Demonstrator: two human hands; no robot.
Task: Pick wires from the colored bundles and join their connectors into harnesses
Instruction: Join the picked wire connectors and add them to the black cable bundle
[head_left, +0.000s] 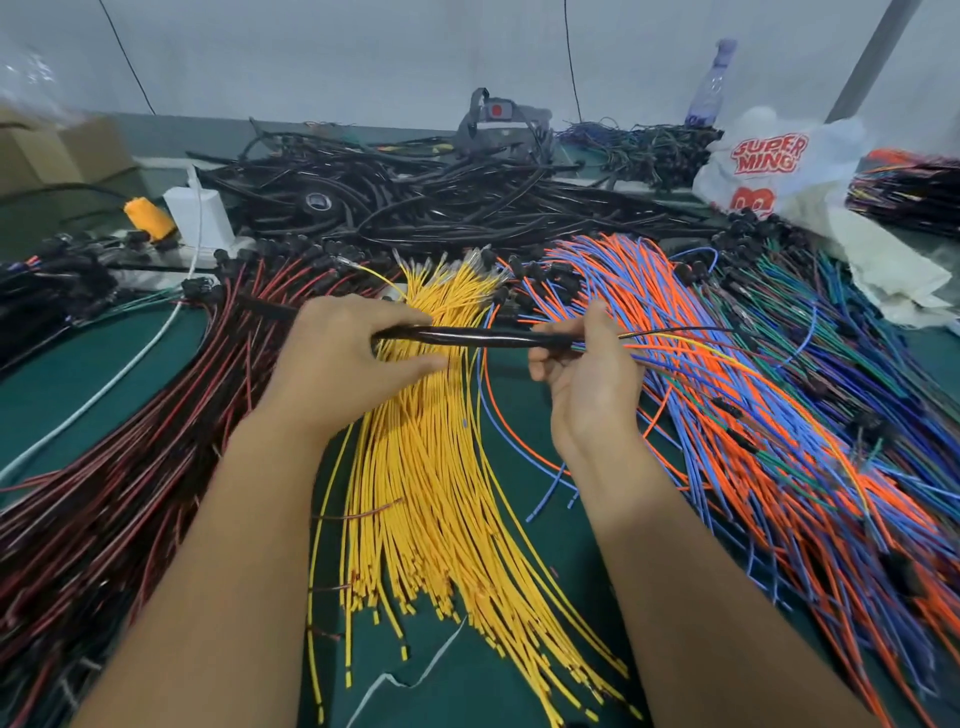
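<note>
A black sleeved harness (483, 338) runs level between my hands above the yellow wire bundle (431, 499). My left hand (343, 358) grips the sleeve's left part. My right hand (587, 369) pinches its right end, where thin loose wires (691, 338) of mixed colours stick out to the right. A red-and-black bundle (156, 441) fans out on the left. To the right spreads an orange-and-blue bundle (753, 415), with green and dark blue wires (857, 322) beyond it.
A heap of finished black harnesses (441, 197) fills the back of the green table (519, 415). A white plastic bag (769, 161) and a bottle (714, 83) stand at back right. A white charger (200, 213) and an orange spool (148, 215) sit back left.
</note>
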